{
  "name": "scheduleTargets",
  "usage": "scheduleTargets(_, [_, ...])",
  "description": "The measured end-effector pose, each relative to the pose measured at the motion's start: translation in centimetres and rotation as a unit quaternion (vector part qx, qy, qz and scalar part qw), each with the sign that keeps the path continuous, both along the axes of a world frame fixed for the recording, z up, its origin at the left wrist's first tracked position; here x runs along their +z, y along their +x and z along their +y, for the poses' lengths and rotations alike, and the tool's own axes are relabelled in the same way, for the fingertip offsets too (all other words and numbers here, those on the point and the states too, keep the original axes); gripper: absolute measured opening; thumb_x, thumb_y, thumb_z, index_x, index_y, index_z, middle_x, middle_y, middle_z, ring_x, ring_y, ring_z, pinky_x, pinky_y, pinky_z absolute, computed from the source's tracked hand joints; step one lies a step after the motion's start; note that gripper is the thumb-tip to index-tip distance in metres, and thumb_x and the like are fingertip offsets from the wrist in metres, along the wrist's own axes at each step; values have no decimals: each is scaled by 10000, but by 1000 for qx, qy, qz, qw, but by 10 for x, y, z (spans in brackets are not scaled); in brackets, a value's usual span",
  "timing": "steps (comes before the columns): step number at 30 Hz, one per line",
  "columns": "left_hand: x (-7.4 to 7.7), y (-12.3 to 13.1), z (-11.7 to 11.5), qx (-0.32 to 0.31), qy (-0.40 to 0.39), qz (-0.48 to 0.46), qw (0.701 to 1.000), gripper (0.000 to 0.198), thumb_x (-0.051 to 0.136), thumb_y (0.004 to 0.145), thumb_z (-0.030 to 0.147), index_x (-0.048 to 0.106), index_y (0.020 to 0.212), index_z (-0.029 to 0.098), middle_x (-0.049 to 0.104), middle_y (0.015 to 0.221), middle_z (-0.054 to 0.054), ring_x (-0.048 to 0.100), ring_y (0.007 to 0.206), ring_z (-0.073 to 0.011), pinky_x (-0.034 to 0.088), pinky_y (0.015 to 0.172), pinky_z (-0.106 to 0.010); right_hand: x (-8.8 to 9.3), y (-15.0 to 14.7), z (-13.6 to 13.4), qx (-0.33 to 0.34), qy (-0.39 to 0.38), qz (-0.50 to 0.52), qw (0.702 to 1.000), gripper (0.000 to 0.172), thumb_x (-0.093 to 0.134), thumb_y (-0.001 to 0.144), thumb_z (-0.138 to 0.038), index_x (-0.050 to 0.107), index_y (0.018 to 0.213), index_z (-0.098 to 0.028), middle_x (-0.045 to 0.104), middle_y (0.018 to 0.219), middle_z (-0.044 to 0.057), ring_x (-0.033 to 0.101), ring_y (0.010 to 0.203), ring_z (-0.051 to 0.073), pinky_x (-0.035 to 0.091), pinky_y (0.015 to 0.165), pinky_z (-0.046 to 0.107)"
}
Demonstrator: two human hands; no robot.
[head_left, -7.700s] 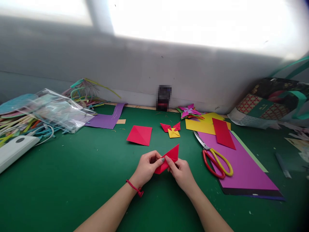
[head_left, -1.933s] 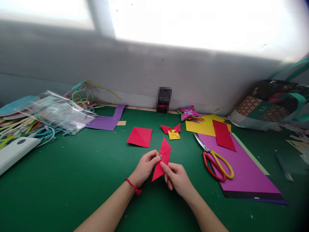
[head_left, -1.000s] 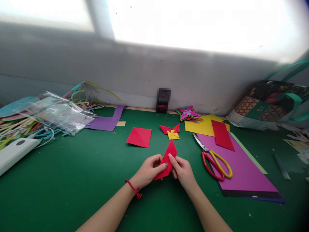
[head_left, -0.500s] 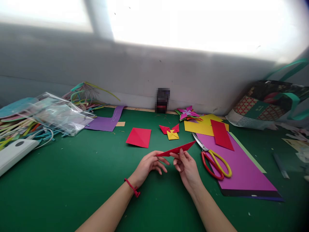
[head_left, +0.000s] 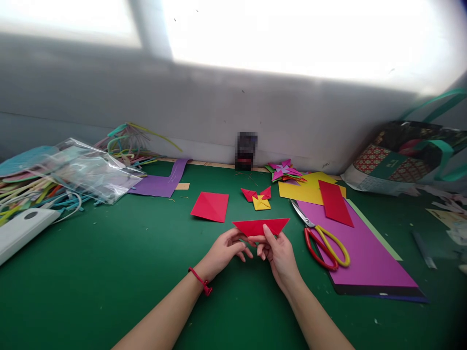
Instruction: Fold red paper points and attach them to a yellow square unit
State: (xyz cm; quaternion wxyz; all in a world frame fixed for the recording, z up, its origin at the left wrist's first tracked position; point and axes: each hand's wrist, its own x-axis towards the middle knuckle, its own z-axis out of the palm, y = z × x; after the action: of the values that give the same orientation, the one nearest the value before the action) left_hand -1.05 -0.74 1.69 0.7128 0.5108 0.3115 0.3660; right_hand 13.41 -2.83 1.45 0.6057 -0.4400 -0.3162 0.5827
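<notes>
A folded red paper (head_left: 260,227), long and tapered at both ends, is held above the table. My right hand (head_left: 280,253) pinches its lower edge, thumb in front and fingers behind. My left hand (head_left: 229,248) is at the paper's lower left, its fingers loosely bent and apart; the upper fingertips touch the paper or pass behind it, partly hidden. Beyond the hands lie a creased red paper square (head_left: 210,207) on the left and a small folded piece, with red points (head_left: 249,194) and a yellow paper square (head_left: 261,203), in the middle.
Scissors (head_left: 324,240) with red and yellow handles lie on purple sheets (head_left: 372,262) at right. Behind are a yellow sheet (head_left: 299,192), a red strip (head_left: 335,203) and paper stars (head_left: 286,171). A clear plastic bag (head_left: 95,170) and a white device (head_left: 27,231) lie left; a patterned bag (head_left: 394,160) stands right.
The folded red paper has turned from slanting up to the right to nearly level, its broad face now showing. My right hand has shifted slightly left with it; my left fingers have bent more.
</notes>
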Motion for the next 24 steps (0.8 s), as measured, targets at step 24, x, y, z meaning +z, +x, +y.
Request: scheduleTargets(24, [-1, 2, 1, 41, -23, 22, 999, 243, 592, 722, 329, 545, 824, 114, 580, 583, -11, 542, 527, -113, 428, 528, -235, 0, 4, 0, 22, -36, 0, 999, 227, 632, 711, -327, 532, 806, -146, 624, 528, 3, 365, 299, 34, 265, 318, 157])
